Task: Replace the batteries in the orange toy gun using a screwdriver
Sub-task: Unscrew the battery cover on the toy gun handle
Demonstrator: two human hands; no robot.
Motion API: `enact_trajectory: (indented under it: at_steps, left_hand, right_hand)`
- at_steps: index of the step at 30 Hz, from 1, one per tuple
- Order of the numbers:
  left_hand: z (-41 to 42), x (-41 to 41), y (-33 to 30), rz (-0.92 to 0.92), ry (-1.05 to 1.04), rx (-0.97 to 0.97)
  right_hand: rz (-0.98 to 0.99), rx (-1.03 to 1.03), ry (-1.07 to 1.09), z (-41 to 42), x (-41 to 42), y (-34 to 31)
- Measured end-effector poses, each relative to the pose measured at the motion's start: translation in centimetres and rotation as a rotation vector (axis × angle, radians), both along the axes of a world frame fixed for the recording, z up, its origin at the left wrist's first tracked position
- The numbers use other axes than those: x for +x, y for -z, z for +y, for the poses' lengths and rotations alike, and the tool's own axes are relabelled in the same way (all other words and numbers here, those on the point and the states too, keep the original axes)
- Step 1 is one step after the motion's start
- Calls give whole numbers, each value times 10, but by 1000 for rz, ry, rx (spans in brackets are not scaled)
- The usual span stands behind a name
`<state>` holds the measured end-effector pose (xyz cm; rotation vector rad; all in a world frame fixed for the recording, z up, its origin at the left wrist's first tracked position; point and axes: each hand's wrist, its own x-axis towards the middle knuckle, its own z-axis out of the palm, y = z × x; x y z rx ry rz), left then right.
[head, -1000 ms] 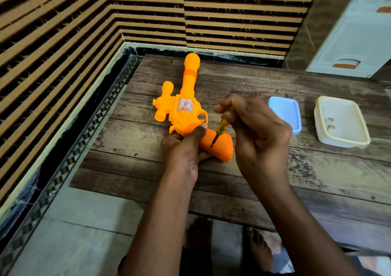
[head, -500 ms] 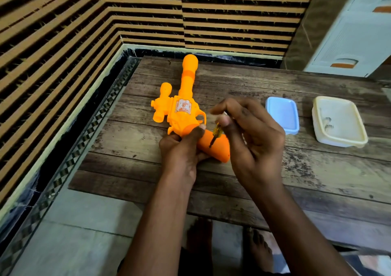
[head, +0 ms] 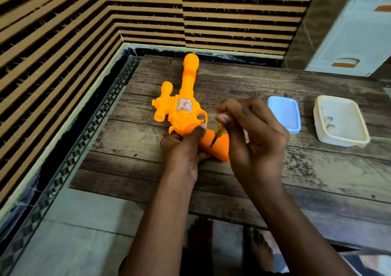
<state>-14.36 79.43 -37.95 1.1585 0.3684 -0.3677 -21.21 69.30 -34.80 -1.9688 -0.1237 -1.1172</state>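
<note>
Wooden table [head: 317, 170] carrying orange toy gun [head: 186, 110], lying flat, barrel pointing away. Left hand [head: 182, 150] wrapping its grip round gun handle. Right hand [head: 251, 131] pinching screwdriver [head: 218, 130], tip touching handle.

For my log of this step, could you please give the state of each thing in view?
toy gun: flat on table, grip held by left hand
screwdriver: pinched by right hand, tip on grip
blue lid: on table, off its container
white container: open
</note>
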Motion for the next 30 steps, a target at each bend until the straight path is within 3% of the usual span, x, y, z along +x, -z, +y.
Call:
enact_trajectory:
  at_steps: [16, 30]
  left_hand:
    - [-1, 0, 0, -6, -12, -24]
    - [0, 3, 4, 7, -7, -21]
  right_hand:
    - [59, 164, -189, -1, -4, 0]
    - [36, 61, -79, -2, -3, 5]
